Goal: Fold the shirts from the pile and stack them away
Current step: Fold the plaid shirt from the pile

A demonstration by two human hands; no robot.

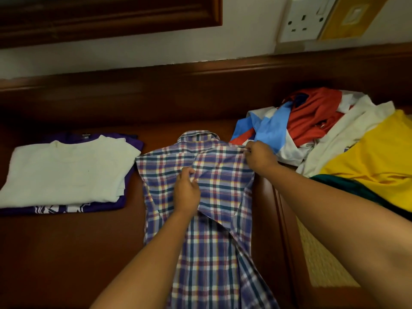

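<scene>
Mid-frame, the left hand (186,190) and right hand (260,157) each pinch the one blue-and-red checked cotton shirt (214,230), beside two folded shirts (66,172) at left.

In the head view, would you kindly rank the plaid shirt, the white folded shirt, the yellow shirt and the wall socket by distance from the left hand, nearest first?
From the left hand:
1. plaid shirt, gripped, centre.
2. white folded shirt, on the stack to the left.
3. yellow shirt, in the pile, far right.
4. wall socket, up on the wall.
</scene>
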